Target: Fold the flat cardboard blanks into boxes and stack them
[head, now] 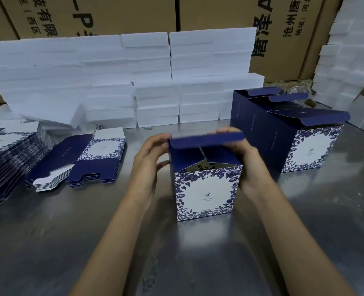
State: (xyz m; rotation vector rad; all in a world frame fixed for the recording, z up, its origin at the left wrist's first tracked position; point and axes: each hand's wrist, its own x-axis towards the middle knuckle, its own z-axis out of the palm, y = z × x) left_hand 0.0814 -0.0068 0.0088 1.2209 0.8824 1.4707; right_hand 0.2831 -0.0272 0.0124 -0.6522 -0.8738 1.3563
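A blue-and-white floral box (205, 194) stands upright on the metal table (91, 242), its lid flap raised and tilted over the open top. My left hand (150, 161) holds the box's left side, fingers curled at the flap's left corner. My right hand (238, 159) grips the right side, its fingers over the flap's top edge. Flat blanks (100, 159) lie in piles at the left. Folded boxes (292, 135) with open lids stand in a row at the right.
Stacks of white foam blocks (134, 82) line the back of the table and rise at the far right (352, 60). Brown shipping cartons (112, 13) stand behind them. A taller pile of blanks (7, 159) sits at the left edge.
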